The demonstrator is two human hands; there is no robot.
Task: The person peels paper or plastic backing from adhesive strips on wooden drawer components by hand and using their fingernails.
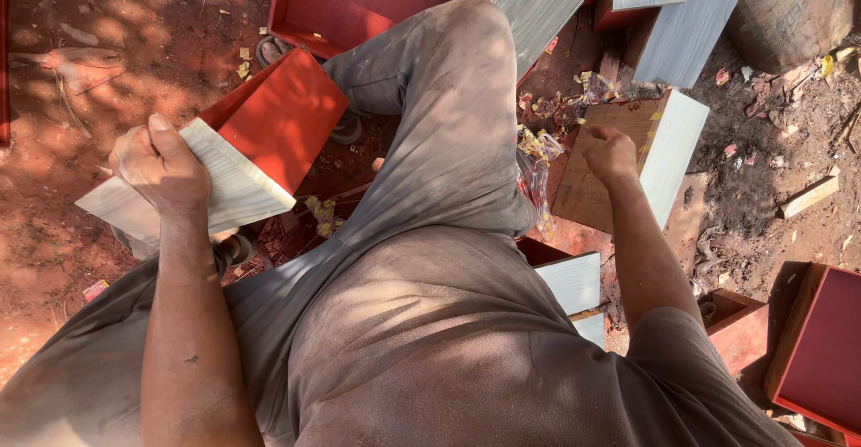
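The person sits low over red dirt ground (134, 26), one knee in dusty grey trousers (448, 97) raised in the middle of the view. The left hand (160, 171) is closed on a small open box (242, 147), red on its broad face and pale wood-grain along its edge, thumb laid across the pale side, holding it tilted above the ground beside the left thigh. The right hand (610, 154) reaches out on the other side of the knee and rests curled on the top edge of a second box (628, 164), brown on its bare face with a pale side panel, which stands on the ground; whether the fingers actually clamp it I cannot tell. Between the knee and that box lies a litter of yellow paper scraps and clear plastic (538, 156). More red boxes stand around: a large one (350, 3) beyond the knee, and another (821, 348) at the lower right. Pale grey laminate boards (691, 17) lean at the top.
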